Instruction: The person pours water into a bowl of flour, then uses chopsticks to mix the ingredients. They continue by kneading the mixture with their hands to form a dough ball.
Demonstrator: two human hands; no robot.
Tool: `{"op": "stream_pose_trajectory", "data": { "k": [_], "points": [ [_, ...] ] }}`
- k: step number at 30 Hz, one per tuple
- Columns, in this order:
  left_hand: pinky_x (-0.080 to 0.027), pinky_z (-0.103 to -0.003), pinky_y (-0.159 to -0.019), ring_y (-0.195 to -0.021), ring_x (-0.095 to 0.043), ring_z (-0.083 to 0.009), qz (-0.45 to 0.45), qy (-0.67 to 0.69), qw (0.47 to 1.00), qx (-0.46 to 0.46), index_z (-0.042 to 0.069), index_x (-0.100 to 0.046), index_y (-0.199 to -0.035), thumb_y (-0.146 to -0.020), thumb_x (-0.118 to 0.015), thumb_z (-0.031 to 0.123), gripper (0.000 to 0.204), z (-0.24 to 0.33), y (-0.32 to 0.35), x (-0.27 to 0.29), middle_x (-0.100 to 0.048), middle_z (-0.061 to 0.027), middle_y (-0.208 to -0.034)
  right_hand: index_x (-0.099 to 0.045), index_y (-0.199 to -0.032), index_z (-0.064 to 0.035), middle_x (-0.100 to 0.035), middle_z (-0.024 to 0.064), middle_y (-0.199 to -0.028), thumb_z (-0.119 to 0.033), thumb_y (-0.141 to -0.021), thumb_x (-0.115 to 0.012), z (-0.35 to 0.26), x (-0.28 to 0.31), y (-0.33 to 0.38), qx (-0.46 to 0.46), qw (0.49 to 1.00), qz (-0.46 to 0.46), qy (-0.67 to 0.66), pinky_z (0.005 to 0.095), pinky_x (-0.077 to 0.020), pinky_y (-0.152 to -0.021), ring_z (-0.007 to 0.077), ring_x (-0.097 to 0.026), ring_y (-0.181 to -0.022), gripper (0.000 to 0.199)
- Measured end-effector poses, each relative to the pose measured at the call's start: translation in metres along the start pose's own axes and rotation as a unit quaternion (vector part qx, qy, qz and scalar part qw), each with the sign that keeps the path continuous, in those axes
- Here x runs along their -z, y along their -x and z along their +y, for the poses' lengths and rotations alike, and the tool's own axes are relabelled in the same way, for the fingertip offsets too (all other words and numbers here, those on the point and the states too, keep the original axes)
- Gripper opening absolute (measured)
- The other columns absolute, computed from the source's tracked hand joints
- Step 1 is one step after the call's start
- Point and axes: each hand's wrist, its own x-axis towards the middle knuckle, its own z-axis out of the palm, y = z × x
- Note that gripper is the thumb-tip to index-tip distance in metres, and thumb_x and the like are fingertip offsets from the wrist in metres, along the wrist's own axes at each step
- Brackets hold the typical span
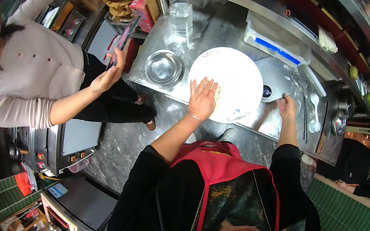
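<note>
A large white round basin (230, 69) with small floral marks stands at the counter's front edge. My left hand (202, 99) reaches into it, fingers spread and stretched out. A pale yellowish, crumbly patch (217, 95) shows beside those fingers; what lies beneath the palm is hidden. To the right of the basin is a flat silver kitchen scale (274, 76) with a round dark display, partly covered by the basin's rim. My right hand (286, 106) grips the scale's near right edge, with thumb and fingers closed about it.
A steel bowl (163, 68) and a clear jug (181, 14) stand left of the basin. Behind are a lidded plastic box (278, 38) and a shelf. White spoons (314, 113) lie at right. A person (39, 65) holding a phone (123, 42) stands at left; another person (364, 166) is far right.
</note>
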Motion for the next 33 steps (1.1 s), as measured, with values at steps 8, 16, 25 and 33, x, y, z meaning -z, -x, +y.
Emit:
{"op": "stream_pose_trajectory", "data": {
  "k": [8,16,25,33],
  "points": [
    [-0.023,-0.060,-0.109,-0.130,-0.043,-0.0322,0.019,0.019,1.000,0.002,0.005,-0.062,-0.120,-0.077,-0.062,0.014,0.044,-0.001,0.001,0.000,-0.056,-0.0132,-0.130,-0.060,-0.086,0.0000,-0.061,0.0092,-0.078,-0.003,-0.083,-0.057,-0.061,0.000,0.011,0.016,0.984,0.033,0.177,0.0353,-0.0594,-0.063,0.0217,-0.063,-0.065,0.005],
    [-0.038,-0.045,-0.096,-0.099,-0.056,-0.0276,0.055,0.116,0.991,0.022,0.007,-0.062,-0.106,-0.077,-0.064,0.008,0.029,-0.004,0.006,0.000,-0.060,-0.0101,-0.098,-0.061,-0.097,0.0023,-0.065,0.0117,-0.089,-0.002,-0.085,-0.056,-0.099,-0.017,0.103,-0.007,1.000,-0.024,0.013,0.0344,-0.0571,-0.071,0.0223,-0.064,-0.075,0.013],
    [-0.044,-0.040,-0.084,-0.076,-0.057,-0.0268,0.073,0.118,0.990,0.007,0.009,-0.063,-0.070,-0.077,-0.071,0.019,0.016,0.000,0.004,0.008,-0.058,-0.0070,-0.072,-0.054,-0.104,0.0108,-0.061,0.0244,-0.112,0.003,-0.087,-0.053,-0.007,-0.218,0.052,-0.234,0.941,-0.183,-0.164,0.0463,-0.0503,-0.101,0.0361,-0.060,-0.107,0.020],
    [-0.023,-0.052,-0.112,-0.129,-0.042,-0.0336,0.064,0.037,0.987,0.144,0.003,-0.055,-0.126,-0.080,-0.066,0.016,0.049,0.012,0.005,0.014,-0.050,-0.0157,-0.133,-0.057,-0.106,-0.0013,-0.063,0.0164,-0.112,0.002,-0.086,-0.041,0.067,-0.335,-0.048,-0.233,0.950,-0.076,-0.195,0.0480,-0.0523,-0.096,0.0327,-0.060,-0.104,0.026]
  ]
}}
